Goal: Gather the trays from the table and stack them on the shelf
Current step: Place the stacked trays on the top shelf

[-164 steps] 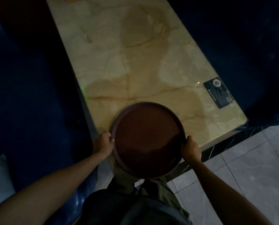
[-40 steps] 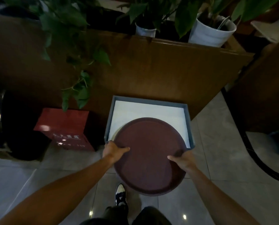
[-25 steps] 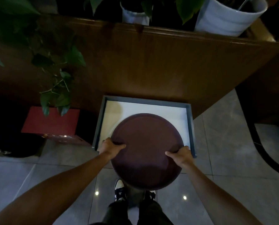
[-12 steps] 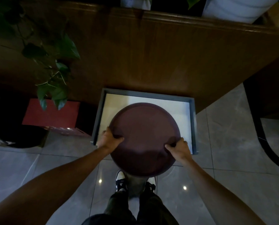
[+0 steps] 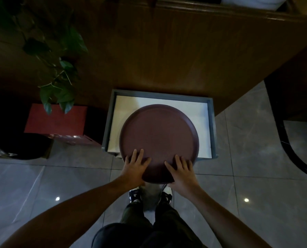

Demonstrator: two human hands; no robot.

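A round dark-brown tray lies over the white surface of a low grey-framed shelf. Its near edge sticks out past the shelf's front rim. My left hand and my right hand hold that near edge side by side. The fingers are spread flat on top of the tray and the thumbs are hidden beneath it. No other tray is in sight.
A tall wooden partition stands right behind the shelf. A red box and a dark bin sit to the left, under hanging plant leaves. A curved black base is at the right. Grey floor tiles surround my feet.
The tray has moved farther in over the shelf and lower. Both hands slid from its sides to its near edge, with the fingers now flat on top.
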